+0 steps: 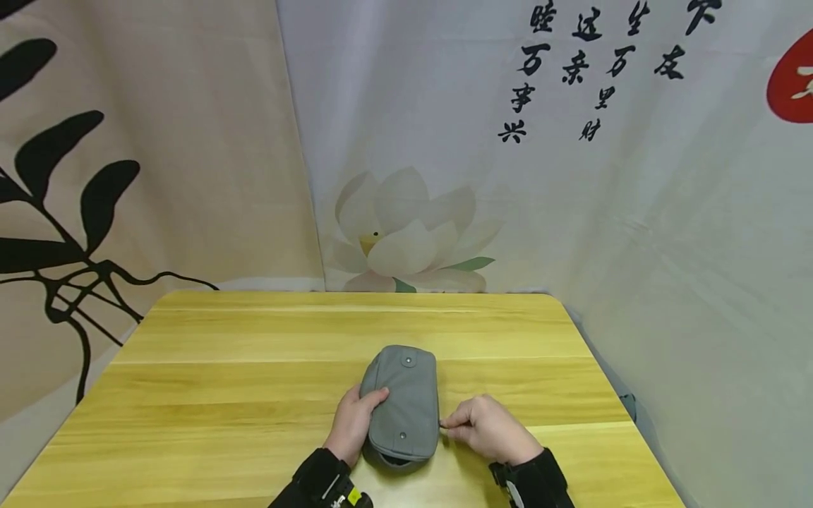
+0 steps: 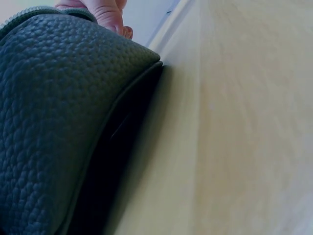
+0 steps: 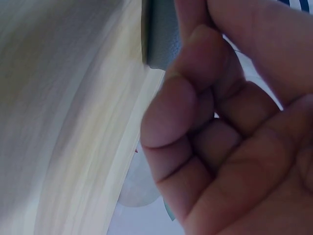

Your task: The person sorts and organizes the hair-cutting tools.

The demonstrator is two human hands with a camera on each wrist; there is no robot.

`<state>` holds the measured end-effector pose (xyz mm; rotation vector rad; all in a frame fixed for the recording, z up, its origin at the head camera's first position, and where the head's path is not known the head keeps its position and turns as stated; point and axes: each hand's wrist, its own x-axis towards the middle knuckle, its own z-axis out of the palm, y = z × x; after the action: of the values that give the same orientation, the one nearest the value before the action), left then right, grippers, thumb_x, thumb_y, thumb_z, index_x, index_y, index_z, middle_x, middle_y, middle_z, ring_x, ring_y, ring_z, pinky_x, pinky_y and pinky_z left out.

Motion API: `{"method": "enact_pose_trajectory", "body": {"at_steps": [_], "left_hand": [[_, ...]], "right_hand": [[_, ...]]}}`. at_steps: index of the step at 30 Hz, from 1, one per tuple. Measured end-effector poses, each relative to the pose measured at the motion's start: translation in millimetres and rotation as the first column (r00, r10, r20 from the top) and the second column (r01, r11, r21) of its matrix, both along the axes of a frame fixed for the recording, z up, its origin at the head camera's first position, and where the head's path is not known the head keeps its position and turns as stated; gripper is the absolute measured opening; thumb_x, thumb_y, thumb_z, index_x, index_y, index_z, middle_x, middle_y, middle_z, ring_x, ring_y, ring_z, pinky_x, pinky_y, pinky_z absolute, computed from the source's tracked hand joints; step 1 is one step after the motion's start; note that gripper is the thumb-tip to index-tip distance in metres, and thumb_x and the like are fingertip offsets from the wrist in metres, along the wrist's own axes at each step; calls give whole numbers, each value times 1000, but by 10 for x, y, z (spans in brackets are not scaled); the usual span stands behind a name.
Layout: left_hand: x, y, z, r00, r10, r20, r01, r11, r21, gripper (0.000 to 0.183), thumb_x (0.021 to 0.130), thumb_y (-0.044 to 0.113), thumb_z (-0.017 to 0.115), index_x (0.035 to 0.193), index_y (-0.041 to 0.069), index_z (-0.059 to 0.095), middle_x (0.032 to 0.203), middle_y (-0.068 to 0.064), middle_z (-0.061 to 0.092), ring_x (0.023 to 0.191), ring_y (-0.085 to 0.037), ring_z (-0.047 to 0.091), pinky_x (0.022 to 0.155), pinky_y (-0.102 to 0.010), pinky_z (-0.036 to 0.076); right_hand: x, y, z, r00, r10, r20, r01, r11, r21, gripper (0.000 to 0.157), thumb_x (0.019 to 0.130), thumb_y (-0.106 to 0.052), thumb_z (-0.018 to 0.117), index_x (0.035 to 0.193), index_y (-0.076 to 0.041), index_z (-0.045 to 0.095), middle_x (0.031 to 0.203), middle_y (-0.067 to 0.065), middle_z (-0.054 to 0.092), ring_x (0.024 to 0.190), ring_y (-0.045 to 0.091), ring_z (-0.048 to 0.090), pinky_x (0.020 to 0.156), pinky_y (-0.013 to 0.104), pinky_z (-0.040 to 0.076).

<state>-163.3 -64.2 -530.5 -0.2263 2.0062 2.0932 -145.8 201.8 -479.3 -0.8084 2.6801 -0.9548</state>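
Note:
A grey pouch [image 1: 406, 402] of pebbled leather-like material, with two snap studs on its upper face, lies on the wooden table. My left hand [image 1: 356, 423] holds its left side, thumb on top and the other fingers hidden. At the pouch's right edge, my right hand [image 1: 485, 429] pinches a small dark tab that looks like a zipper pull [image 1: 442, 425], mostly covered by the fingertips. Zipper teeth [image 2: 29, 13] run along the rim in the left wrist view. A dark gap shows at the pouch's near end. In the right wrist view, the right fingers [image 3: 168, 112] are curled beside the pouch's corner.
The light wood table [image 1: 222, 395] extends around the pouch on all sides. Behind it hangs a pale cloth backdrop [image 1: 635, 212] with a printed lotus and black characters. Black straps [image 1: 536, 480] circle both wrists.

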Motion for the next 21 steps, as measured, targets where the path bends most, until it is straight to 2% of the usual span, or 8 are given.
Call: {"method": "enact_pose_trajectory", "body": {"at_steps": [11,17,21], "left_hand": [[29,42,38,996,91,-10,-91,996,-3,65,108,33,58,155,-8,42,155,-27,54,147,-44,50,126,-62,37],[34,36,20,980,197,-12,-197,980,-8,62,110,34,54,155,-7,39,154,-27,53,147,-44,49,126,-63,35],[23,31,15,973,230,-16,-229,973,5,63,111,34,52,158,-5,37,158,-26,50,151,-43,45,129,-63,32]], "right_hand": [[-13,-26,-2,1000,-15,-21,15,1000,13,17,94,-7,81,107,-14,87,101,1,84,95,8,76,78,20,60],[15,-81,-19,999,12,-37,-12,1000,9,14,93,-8,81,105,-13,87,97,0,83,89,3,74,74,19,58],[23,-132,-43,999,13,-38,-13,1000,2,12,94,-9,81,105,-12,87,98,0,84,90,2,74,74,19,58]]}}
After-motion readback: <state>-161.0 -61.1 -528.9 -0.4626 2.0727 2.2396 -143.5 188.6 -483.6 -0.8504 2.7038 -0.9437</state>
